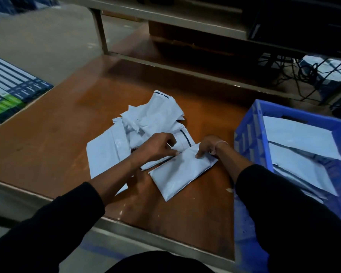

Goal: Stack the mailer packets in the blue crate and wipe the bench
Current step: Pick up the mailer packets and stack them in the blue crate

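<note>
white mailer packets (177, 172) with black stripes, blue crate (248, 134), reddish-brown bench (57, 138), black sleeves (283, 203).

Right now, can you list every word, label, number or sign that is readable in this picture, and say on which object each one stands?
No text can be read here.
Stacked boxes at far left: small print on the dark and green bands, too blurred to read.
Mailer packets on the bench: only dark lines, no words visible.
Blue crate: no label visible.
</note>
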